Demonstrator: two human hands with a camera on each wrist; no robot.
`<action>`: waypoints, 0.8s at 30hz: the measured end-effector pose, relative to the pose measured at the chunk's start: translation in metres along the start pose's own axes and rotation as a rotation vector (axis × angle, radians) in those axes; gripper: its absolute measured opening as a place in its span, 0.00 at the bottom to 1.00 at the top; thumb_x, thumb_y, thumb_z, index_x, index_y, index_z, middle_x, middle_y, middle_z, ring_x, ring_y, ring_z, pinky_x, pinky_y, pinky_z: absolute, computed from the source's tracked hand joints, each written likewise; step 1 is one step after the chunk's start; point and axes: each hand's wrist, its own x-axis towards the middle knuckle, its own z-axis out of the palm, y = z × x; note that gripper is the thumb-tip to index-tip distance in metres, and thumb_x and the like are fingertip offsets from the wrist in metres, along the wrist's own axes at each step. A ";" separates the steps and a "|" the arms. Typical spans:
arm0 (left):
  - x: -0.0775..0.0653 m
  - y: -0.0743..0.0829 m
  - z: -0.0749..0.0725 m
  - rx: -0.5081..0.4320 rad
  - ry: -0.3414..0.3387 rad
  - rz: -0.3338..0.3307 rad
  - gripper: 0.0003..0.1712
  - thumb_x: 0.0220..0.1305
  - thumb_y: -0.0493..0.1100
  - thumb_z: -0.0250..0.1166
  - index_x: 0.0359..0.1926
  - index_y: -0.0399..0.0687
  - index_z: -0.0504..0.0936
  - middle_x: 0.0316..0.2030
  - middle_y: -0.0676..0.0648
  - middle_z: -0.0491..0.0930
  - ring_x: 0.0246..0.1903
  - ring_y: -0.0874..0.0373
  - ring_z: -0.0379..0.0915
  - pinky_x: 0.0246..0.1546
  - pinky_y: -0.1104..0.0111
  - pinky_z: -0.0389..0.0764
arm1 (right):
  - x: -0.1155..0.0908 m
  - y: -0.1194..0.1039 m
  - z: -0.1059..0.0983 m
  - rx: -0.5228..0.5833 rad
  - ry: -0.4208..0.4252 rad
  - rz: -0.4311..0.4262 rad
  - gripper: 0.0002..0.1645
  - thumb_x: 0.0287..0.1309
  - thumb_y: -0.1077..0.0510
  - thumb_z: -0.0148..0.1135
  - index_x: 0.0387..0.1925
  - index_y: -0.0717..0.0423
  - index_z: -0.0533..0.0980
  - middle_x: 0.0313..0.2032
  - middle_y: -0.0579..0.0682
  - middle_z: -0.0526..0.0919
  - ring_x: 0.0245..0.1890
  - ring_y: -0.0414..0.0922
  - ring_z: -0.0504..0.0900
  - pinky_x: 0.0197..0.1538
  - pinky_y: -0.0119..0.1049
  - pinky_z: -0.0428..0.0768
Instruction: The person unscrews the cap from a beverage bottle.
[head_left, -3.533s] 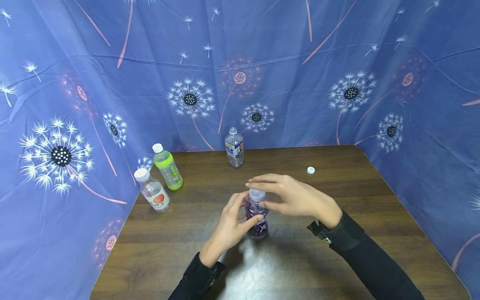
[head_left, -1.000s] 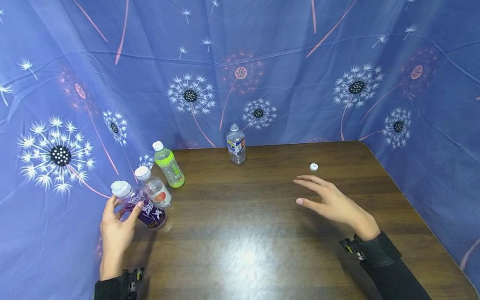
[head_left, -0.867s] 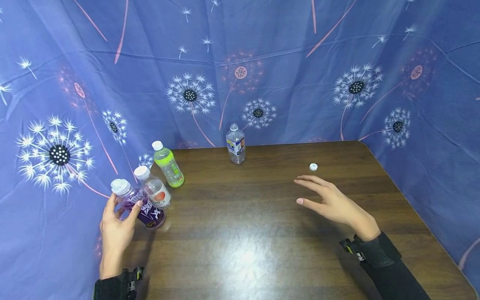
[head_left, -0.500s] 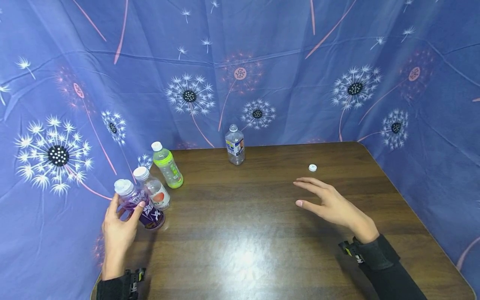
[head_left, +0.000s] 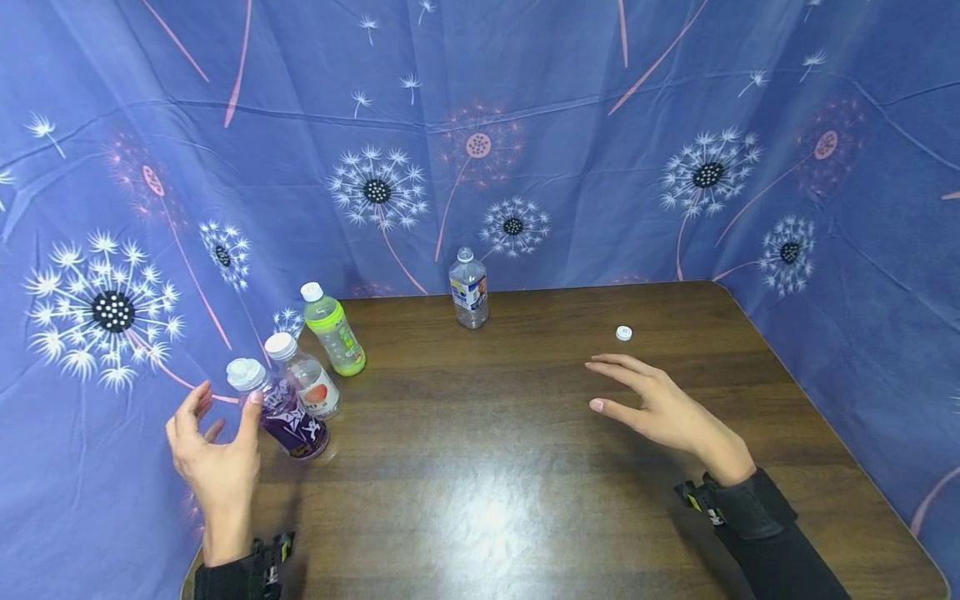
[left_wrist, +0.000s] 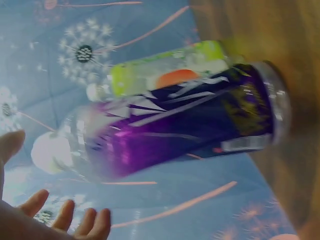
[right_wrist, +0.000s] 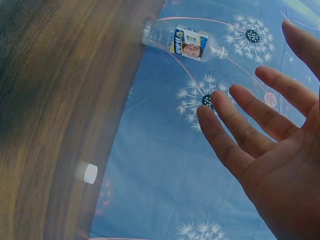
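Note:
A purple-labelled bottle (head_left: pixel 294 423) with a white cap stands upright at the table's left side. Beside it my left hand (head_left: pixel 216 462) is spread, thumb and fingers apart; the left wrist view shows a gap between the fingers and this bottle (left_wrist: pixel 175 125). My right hand (head_left: pixel 663 410) hovers over the right half of the table, fingers extended and holding nothing. Beyond its fingertips lies a small white bottle cap (head_left: pixel 624 332), flat on the wood. At the back middle stands a clear bottle (head_left: pixel 469 292) with a blue and yellow label and no cap on its neck.
Just behind the purple bottle stands a clear bottle (head_left: pixel 313 387) with a peach on its label and a white cap. A green-banded bottle (head_left: pixel 337 333) is behind that one. A blue dandelion-print cloth (head_left: pixel 585 192) hangs around the wooden table's (head_left: pixel 465 433) back and sides.
The purple-labelled bottle was carried from the table's middle to the left row, and my left hand has since let go and drawn back left. My right hand moved right, off the bottle's cap.

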 end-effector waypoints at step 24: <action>-0.033 0.067 0.086 -0.164 -0.574 0.272 0.29 0.64 0.41 0.76 0.65 0.49 0.79 0.54 0.44 0.82 0.46 0.58 0.82 0.43 0.81 0.85 | -0.001 -0.002 0.008 0.013 -0.042 -0.025 0.35 0.71 0.44 0.67 0.74 0.43 0.70 0.73 0.49 0.72 0.71 0.54 0.74 0.64 0.58 0.82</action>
